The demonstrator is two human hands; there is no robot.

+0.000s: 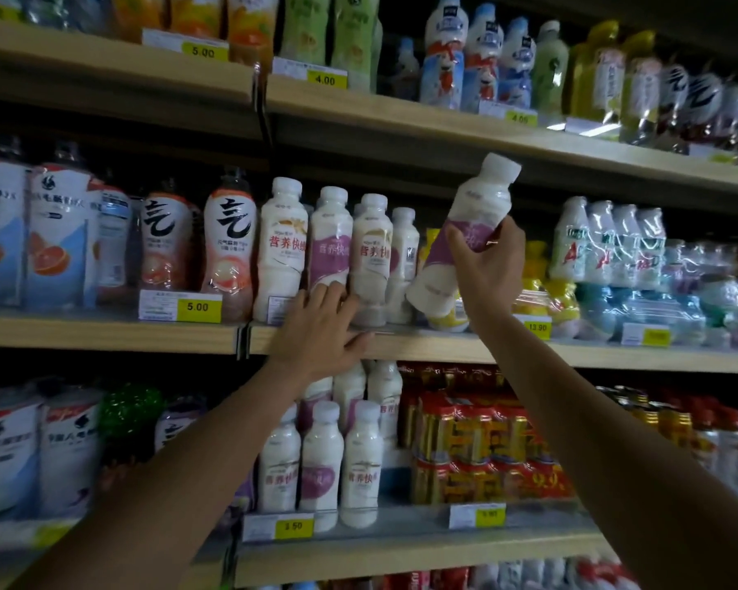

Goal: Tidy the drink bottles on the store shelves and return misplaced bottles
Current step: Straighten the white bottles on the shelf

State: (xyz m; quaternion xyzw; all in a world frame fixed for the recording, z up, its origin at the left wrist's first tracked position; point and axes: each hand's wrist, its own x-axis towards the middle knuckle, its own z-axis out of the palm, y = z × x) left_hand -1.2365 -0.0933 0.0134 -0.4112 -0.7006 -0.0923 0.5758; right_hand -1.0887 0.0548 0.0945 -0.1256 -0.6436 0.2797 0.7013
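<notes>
Milk drink bottle (465, 240) in my right hand (488, 270): smooth white plastic, semi-gloss, purple shrink-film label, matt white cap. Row of milk bottles (331, 249) under my left hand (320, 330): same glossy plastic, film labels catching light. Middle shelf edge (103, 332): pale wood-look board, matt. Price tag (180, 306): white and yellow paper behind clear glossy plastic strip. Multipack of small bottles (610, 242): crinkled glossy plastic wrap.

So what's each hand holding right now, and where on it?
The right hand grips a tilted white bottle around its purple-labelled middle. The left hand holds nothing; its fingers rest against the low part of a shelved bottle.
</notes>
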